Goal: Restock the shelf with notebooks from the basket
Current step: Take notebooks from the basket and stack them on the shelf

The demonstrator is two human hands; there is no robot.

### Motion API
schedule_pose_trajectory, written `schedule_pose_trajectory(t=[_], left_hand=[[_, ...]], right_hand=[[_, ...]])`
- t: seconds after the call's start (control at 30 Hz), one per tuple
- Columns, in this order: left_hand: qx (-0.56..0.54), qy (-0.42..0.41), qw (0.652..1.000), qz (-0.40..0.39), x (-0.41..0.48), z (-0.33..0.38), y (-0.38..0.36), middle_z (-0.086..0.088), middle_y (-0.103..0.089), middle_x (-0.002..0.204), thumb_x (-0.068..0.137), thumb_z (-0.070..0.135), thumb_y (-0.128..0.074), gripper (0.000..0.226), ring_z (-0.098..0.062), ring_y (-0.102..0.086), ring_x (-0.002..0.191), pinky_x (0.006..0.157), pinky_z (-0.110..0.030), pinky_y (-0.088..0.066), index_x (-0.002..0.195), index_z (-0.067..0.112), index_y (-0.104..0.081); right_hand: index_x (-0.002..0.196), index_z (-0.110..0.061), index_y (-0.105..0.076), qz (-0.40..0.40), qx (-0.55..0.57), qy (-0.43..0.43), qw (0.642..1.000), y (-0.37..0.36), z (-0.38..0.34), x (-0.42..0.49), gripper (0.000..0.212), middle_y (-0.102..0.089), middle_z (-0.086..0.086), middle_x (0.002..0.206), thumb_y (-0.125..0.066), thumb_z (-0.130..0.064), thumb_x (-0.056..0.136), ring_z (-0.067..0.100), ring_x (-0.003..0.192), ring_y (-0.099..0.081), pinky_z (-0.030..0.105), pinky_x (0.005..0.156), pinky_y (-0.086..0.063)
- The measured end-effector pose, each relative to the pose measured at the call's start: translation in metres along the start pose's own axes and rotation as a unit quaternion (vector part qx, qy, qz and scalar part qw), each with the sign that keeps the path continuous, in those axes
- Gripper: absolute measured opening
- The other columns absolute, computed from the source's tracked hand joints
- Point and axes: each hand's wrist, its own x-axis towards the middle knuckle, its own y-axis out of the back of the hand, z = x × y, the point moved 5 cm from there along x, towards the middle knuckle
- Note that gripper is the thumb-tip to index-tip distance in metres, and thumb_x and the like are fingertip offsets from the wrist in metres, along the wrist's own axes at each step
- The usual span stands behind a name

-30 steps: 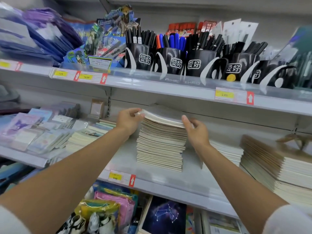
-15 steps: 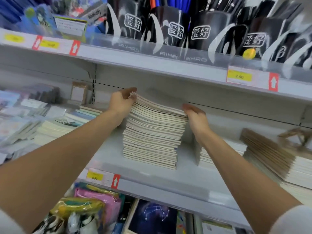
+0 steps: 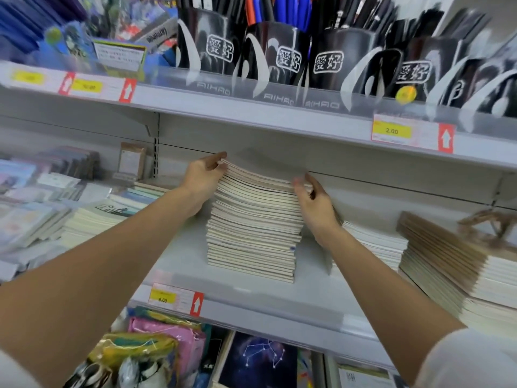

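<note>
Notebook stack [image 3: 251, 231] stands on the middle shelf [image 3: 251, 296], below the pen cups [image 3: 330, 60]. My left hand [image 3: 202, 177] grips its upper left edge. My right hand [image 3: 316, 204] curls round the upper right edge. Top notebooks sag in the middle.

Lighting bright, even, cool white; source out of frame. Soft shadow beneath the upper shelf [image 3: 251, 127]. Motion blur throughout, heaviest on the left-edge packets [image 3: 25, 203] and the brown-covered stack [image 3: 447, 247]. Pen cups [image 3: 330, 60] smeared. Notebook stack [image 3: 251, 228] sharpest. Shelf edges bow, wide-angle distortion.
</note>
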Motion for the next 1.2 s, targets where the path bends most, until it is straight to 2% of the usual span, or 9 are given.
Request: schedule_pose_trajectory(t=[0.1, 0.23, 0.33, 0.5, 0.6, 0.73, 0.97, 1.1, 1.2], left_hand=[[0.014, -0.033, 0.999, -0.025, 0.001, -0.006, -0.003, -0.009, -0.054, 0.137, 0.096, 0.008, -0.053, 0.040, -0.012, -0.063, 0.098, 0.070, -0.009, -0.049, 0.134, 0.022, -0.054], [0.004, -0.034, 0.999, -0.035, 0.005, -0.012, -0.002, -0.008, -0.050, 0.140, 0.095, 0.004, -0.055, 0.043, -0.014, -0.046, 0.131, 0.094, -0.016, -0.039, 0.134, 0.019, -0.053], [-0.015, -0.016, 0.999, -0.038, 0.001, -0.008, -0.003, -0.006, -0.051, 0.140, 0.095, 0.007, -0.055, 0.042, -0.016, -0.044, 0.132, 0.105, -0.024, -0.037, 0.137, 0.015, -0.050], [-0.043, 0.035, 0.998, -0.044, -0.030, -0.007, 0.022, -0.011, -0.068, 0.108, 0.094, 0.008, -0.057, 0.032, -0.016, -0.062, 0.087, 0.096, -0.036, -0.051, 0.126, 0.002, -0.060], [0.029, 0.028, 0.999, 0.016, -0.057, -0.013, 0.056, -0.005, -0.062, 0.075, 0.087, 0.016, -0.068, 0.009, -0.015, -0.057, 0.067, 0.071, -0.030, -0.050, 0.084, 0.008, -0.067], [0.107, 0.069, 0.987, 0.094, -0.104, -0.042, 0.109, -0.001, -0.043, 0.058, 0.080, 0.005, -0.066, 0.038, -0.020, -0.046, 0.063, 0.071, -0.030, -0.042, 0.057, 0.019, -0.040], [0.214, 0.204, 0.953, 0.073, -0.227, -0.121, 0.193, -0.003, -0.040, 0.054, 0.078, 0.006, -0.059, 0.038, -0.016, -0.037, 0.053, 0.056, -0.029, -0.032, 0.048, 0.016, -0.036], [0.223, 0.317, 0.919, 0.069, -0.304, -0.173, 0.249, -0.012, -0.044, 0.067, 0.087, 0.004, -0.051, 0.030, -0.020, -0.036, 0.056, 0.044, -0.021, -0.028, 0.059, 0.009, -0.044], [0.204, 0.388, 0.895, 0.084, -0.351, -0.210, 0.285, -0.010, -0.044, 0.065, 0.085, 0.001, -0.059, 0.025, -0.020, -0.034, 0.049, 0.040, -0.018, -0.028, 0.064, 0.006, -0.046]], right_hand=[[0.141, -0.021, -0.045, 0.019, -0.022, 0.008, 1.000, 0.002, 0.002, 0.005, 0.057, -0.050, -0.002, 0.105, -0.053, -0.050, 0.092, 0.018, 0.100, -0.050, 0.022, 0.078, -0.037], [0.141, -0.017, -0.046, 0.002, -0.035, 0.022, 0.999, 0.003, -0.001, 0.005, 0.057, -0.055, 0.002, 0.125, -0.056, -0.046, 0.093, 0.018, 0.115, -0.052, 0.021, 0.091, -0.036], [0.130, -0.019, -0.058, 0.101, -0.191, 0.125, 0.968, 0.005, -0.013, 0.001, 0.045, -0.056, 0.005, 0.133, -0.057, -0.043, 0.093, 0.022, 0.121, -0.051, 0.034, 0.102, -0.038], [0.124, -0.013, -0.058, 0.167, -0.321, 0.284, 0.888, -0.023, -0.044, -0.029, 0.034, -0.055, 0.011, 0.129, -0.055, -0.023, 0.092, 0.031, 0.124, -0.047, 0.044, 0.105, -0.033], [0.128, -0.013, -0.051, 0.082, -0.276, 0.327, 0.900, -0.049, -0.056, -0.058, 0.036, -0.051, 0.007, 0.127, -0.054, -0.020, 0.093, 0.026, 0.111, -0.053, 0.041, 0.096, -0.043], [0.123, -0.015, -0.048, -0.067, -0.238, 0.313, 0.917, -0.098, -0.056, -0.117, 0.033, -0.053, 0.001, 0.111, -0.056, -0.022, 0.091, 0.017, 0.072, -0.051, 0.034, 0.063, -0.043], [0.106, -0.016, -0.047, -0.272, -0.223, 0.244, 0.904, -0.194, -0.027, -0.233, 0.024, -0.054, -0.001, 0.090, -0.060, -0.023, 0.088, 0.022, 0.078, -0.054, 0.036, 0.066, -0.044], [0.098, -0.021, -0.044, -0.406, -0.237, 0.213, 0.857, -0.255, -0.003, -0.304, 0.021, -0.050, -0.005, 0.081, -0.061, -0.026, 0.087, 0.022, 0.076, -0.050, 0.035, 0.065, -0.041], [0.119, -0.015, -0.047, -0.490, -0.286, 0.215, 0.795, -0.298, 0.020, -0.360, 0.038, -0.056, 0.002, 0.105, -0.062, -0.033, 0.090, 0.024, 0.093, -0.054, 0.033, 0.070, -0.039]])
